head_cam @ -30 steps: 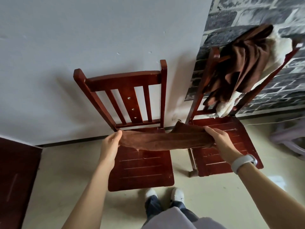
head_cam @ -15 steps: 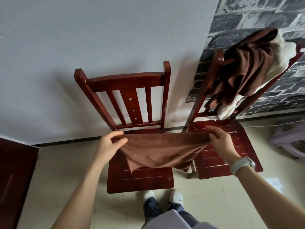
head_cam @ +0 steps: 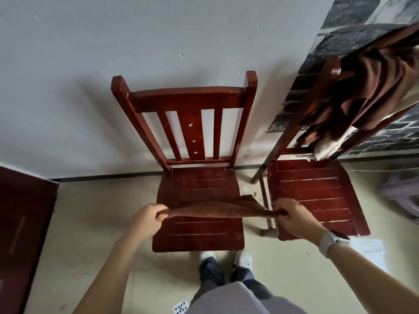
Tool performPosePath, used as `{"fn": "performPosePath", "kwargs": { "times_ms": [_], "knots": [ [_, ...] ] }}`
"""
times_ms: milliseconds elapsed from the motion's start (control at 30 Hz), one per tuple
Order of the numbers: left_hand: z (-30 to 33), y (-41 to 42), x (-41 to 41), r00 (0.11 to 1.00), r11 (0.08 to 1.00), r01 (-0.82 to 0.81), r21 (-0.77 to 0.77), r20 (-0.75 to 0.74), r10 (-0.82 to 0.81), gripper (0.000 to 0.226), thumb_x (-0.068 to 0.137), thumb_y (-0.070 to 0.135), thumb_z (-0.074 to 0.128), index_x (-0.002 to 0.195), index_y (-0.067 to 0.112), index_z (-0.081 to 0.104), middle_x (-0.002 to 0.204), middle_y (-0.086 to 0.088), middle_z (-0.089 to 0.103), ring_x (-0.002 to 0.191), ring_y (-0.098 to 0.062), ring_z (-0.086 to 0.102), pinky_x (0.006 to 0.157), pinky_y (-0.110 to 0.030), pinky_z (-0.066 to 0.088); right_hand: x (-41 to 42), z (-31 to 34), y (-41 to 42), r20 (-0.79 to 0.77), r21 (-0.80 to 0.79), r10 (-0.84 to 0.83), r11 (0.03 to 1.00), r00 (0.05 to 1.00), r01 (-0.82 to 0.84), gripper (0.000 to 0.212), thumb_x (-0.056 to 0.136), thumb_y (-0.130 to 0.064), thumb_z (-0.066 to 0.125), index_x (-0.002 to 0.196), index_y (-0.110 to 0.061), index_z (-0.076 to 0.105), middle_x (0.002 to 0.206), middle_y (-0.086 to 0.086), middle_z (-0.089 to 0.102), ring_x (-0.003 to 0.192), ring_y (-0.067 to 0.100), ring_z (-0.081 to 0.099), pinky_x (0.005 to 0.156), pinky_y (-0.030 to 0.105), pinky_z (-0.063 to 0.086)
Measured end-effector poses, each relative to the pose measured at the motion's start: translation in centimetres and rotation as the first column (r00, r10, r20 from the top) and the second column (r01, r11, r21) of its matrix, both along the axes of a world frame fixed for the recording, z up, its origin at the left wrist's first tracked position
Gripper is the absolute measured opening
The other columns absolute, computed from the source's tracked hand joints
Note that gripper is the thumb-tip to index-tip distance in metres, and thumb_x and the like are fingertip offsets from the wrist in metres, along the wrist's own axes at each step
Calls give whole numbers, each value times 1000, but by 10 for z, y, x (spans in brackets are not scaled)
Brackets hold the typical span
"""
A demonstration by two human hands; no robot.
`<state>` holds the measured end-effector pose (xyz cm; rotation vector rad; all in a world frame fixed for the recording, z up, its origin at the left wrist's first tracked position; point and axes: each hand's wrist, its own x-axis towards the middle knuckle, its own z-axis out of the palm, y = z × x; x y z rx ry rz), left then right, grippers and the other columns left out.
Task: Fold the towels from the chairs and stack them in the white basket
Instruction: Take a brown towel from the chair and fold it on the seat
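A brown towel (head_cam: 217, 209) is stretched flat and nearly level between my hands, just above the seat of the middle red wooden chair (head_cam: 197, 184). My left hand (head_cam: 147, 219) pinches its left end. My right hand (head_cam: 292, 217) grips its right end, with a white watch on that wrist. More brown towels (head_cam: 371, 87) and a cream one (head_cam: 326, 148) hang bunched over the back of the right red chair (head_cam: 317, 193). The white basket is not in view.
Both chairs stand against a white wall; a brick-patterned panel (head_cam: 353, 30) is behind the right one. A dark red cabinet (head_cam: 22, 223) stands at the left. A pale stool (head_cam: 403, 196) sits at the far right. A playing card (head_cam: 180, 306) lies on the floor by my feet.
The towel hung open below my hands half a second ago; now it is gathered into a flat strip, held lower and closer over the seat front. The view tilted down.
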<state>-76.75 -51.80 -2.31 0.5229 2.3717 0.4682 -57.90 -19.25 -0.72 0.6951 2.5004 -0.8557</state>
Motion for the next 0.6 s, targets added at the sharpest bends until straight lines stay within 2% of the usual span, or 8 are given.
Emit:
{"fn": "performPosePath", "kwargs": {
  "times_ms": [67,100,167,233,300,400,467,600],
  "knots": [
    [-2,-11,8,993,998,-50,25,110,47,18,89,11,54,80,24,63,75,3,61,82,-21,61,67,-24,40,8,-5,-8,73,-71,-72,994,995,77,19,76,-10,52,72,-28,56,74,3,69,74,27,66,69,41,54],
    [-4,-16,12,986,992,-115,53,123,108,19,89,12,55,74,25,59,70,4,59,78,-21,59,64,-22,39,12,-8,-12,63,-71,-110,991,992,114,16,76,-10,52,74,-26,56,69,5,68,70,28,66,67,42,54],
    [-3,-22,20,959,949,-280,144,95,268,14,88,13,57,75,18,57,70,1,59,75,-22,58,63,-20,39,15,-13,-20,-2,-34,-180,983,984,180,13,80,-10,54,79,-22,55,70,8,68,69,30,65,67,40,52],
    [-3,-24,26,917,892,-395,220,33,398,6,87,11,59,83,7,60,72,-3,59,75,-22,56,60,-21,38,14,-18,-28,-98,-27,-253,967,963,252,11,83,-11,57,83,-22,55,70,10,67,65,31,64,66,43,53],
    [-6,-23,26,885,855,-442,272,-20,465,11,86,9,60,92,0,62,79,-5,60,77,-20,54,59,-21,32,9,-24,-35,-147,-30,-308,951,940,307,7,84,-13,57,87,-20,56,67,11,66,59,30,64,62,47,54],
    [-17,-22,16,875,848,-429,310,-89,475,16,86,7,60,97,-4,63,85,-13,65,78,-19,54,64,-14,31,-7,-34,-43,-201,14,-353,932,914,363,7,87,-17,55,93,-16,58,63,8,64,55,31,63,61,45,54],
    [-33,-22,1,873,856,-424,295,-118,473,18,87,8,59,99,-4,63,91,-17,67,81,-22,58,66,-16,31,-26,-43,-47,-209,53,-370,920,905,388,13,88,-21,54,98,-15,59,66,10,66,60,33,64,63,41,53],
    [-81,-11,-44,856,849,-464,253,-119,504,23,90,14,55,106,-2,62,103,-20,67,98,-34,61,79,-31,41,-72,-83,-45,-171,110,-385,907,907,406,20,88,-25,55,103,-15,63,92,12,69,89,33,62,72,33,43]
  ]
}}
